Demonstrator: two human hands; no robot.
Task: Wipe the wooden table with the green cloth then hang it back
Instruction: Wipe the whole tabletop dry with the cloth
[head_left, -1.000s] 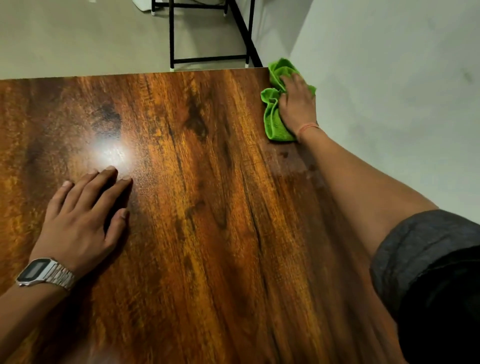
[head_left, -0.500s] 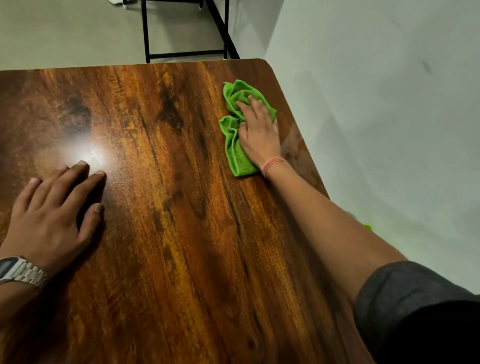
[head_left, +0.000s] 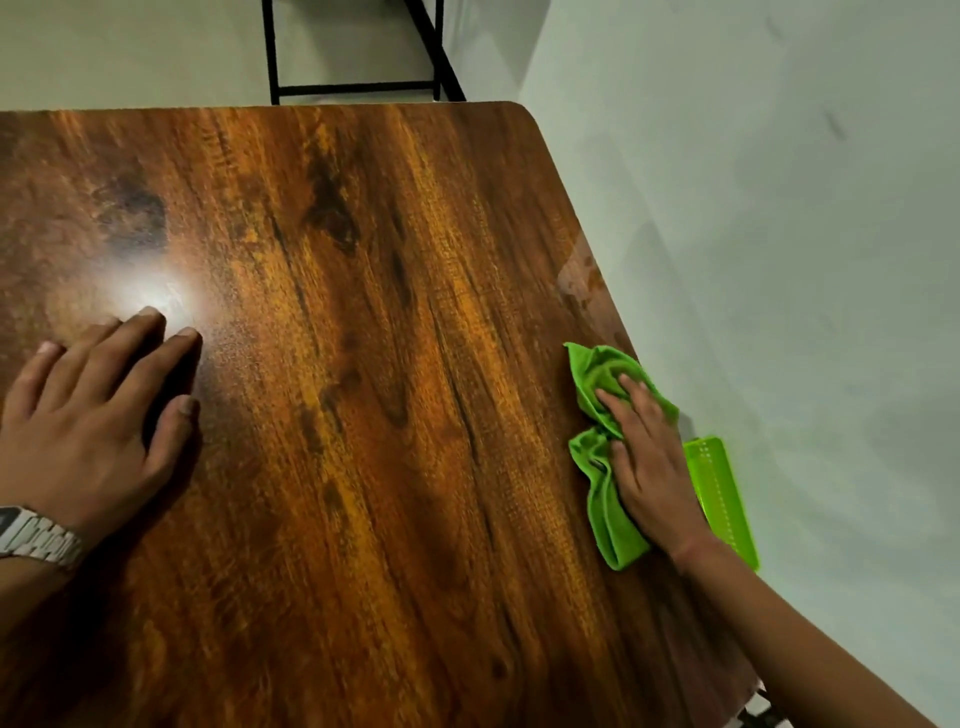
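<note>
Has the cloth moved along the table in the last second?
Yes. The cloth, under the right hand, slid from the table's far right corner back along the right edge.

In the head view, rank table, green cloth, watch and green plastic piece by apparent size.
1. Table
2. Cloth
3. Plastic piece and watch: look alike; both partly hidden or cut off, so unranked.
</note>
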